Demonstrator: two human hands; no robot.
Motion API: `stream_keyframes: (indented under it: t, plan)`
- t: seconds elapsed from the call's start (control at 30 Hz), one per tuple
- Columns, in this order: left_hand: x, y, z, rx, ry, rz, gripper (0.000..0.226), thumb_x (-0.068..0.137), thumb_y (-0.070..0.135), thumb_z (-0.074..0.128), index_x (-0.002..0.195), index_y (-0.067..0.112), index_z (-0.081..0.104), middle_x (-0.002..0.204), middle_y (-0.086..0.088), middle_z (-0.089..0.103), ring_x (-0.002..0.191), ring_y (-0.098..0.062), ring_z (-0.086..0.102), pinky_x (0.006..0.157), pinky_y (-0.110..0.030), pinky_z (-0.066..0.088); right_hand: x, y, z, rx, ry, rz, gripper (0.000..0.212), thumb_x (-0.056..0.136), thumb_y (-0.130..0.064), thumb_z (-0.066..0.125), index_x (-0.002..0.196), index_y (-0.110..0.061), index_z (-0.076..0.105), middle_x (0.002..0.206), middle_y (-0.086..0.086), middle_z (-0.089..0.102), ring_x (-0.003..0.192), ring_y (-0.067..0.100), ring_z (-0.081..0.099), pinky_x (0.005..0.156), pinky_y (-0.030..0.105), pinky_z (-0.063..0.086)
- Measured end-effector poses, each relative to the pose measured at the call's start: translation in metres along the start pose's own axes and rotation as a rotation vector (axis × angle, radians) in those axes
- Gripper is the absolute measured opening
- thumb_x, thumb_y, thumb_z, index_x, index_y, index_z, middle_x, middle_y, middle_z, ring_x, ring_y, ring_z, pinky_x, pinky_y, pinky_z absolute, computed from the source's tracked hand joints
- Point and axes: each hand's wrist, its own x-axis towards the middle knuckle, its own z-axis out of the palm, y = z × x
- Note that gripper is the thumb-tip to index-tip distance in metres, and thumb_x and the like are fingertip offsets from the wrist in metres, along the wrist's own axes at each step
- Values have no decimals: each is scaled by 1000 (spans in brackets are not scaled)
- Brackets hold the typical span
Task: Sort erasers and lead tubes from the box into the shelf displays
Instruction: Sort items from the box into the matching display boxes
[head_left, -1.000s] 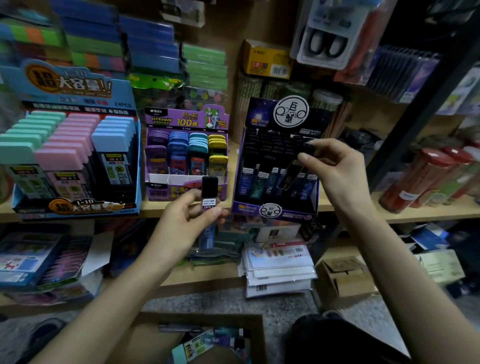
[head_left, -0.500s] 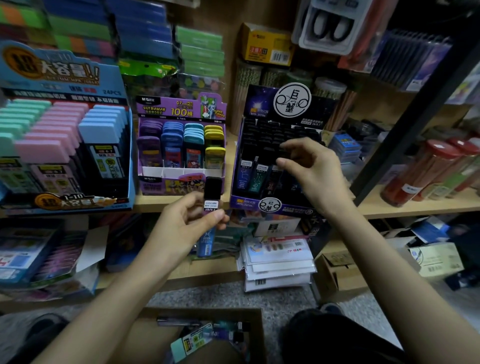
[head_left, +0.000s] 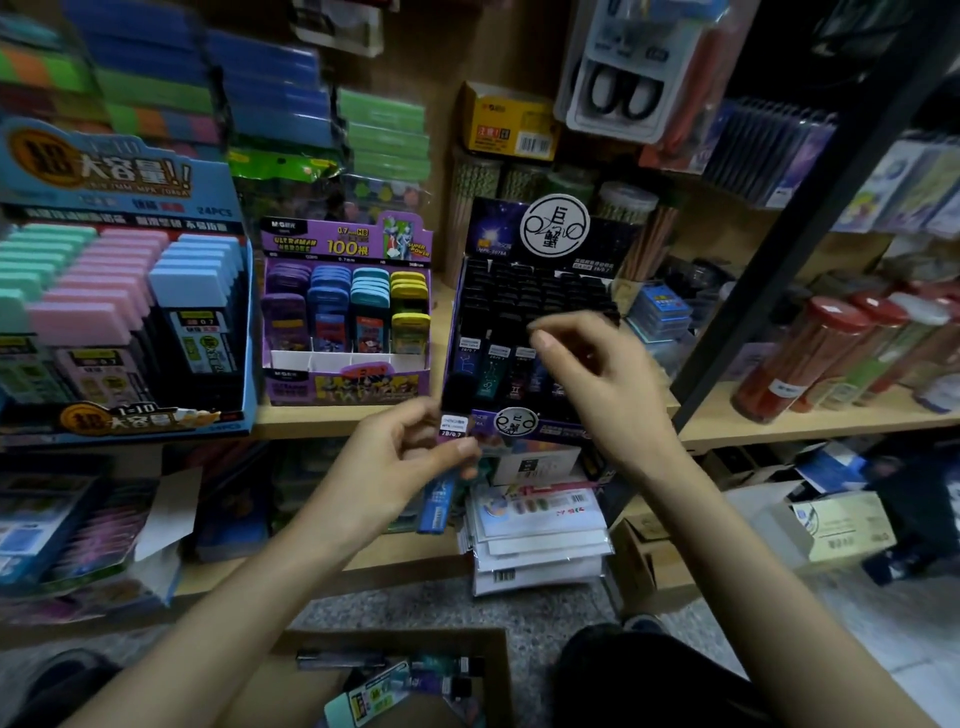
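Lead tube (head_left: 451, 415), black cap, blue body, pinched upright in my left hand (head_left: 400, 457) just before dark display box (head_left: 530, 332). My right hand (head_left: 597, 379) over front row, fingers loosely curled, holding nothing I see.
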Motion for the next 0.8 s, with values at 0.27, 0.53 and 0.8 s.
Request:
stream_keyframes:
  t: [0.27,0.53,0.8]
  plan:
    - [25,16,30,126,-119,101,16,80,14,66,95,14,63,79,3,73,77,-10,71,69,-15,52,-15,-10,-10,336,-86,106,15,83,0,65,98,-4,62,84,-2,61,79,5,57,74,15,46]
    - [58,29,26,958,73,507,35,87,34,60,118,16,59,114,10,55,108,-5,50,92,-20,38,6,1,-42,344,218,132,16,81,-3,68,94,-11,64,86,7,63,82,15,61,81,35,52]
    - [79,20,11,1527,-42,604,51,89,14,62,136,2,46,137,-15,51,125,-33,49,102,-44,39,21,30,-32,30,261,-4,16,82,-8,70,96,-13,65,91,0,67,85,11,64,81,26,52]
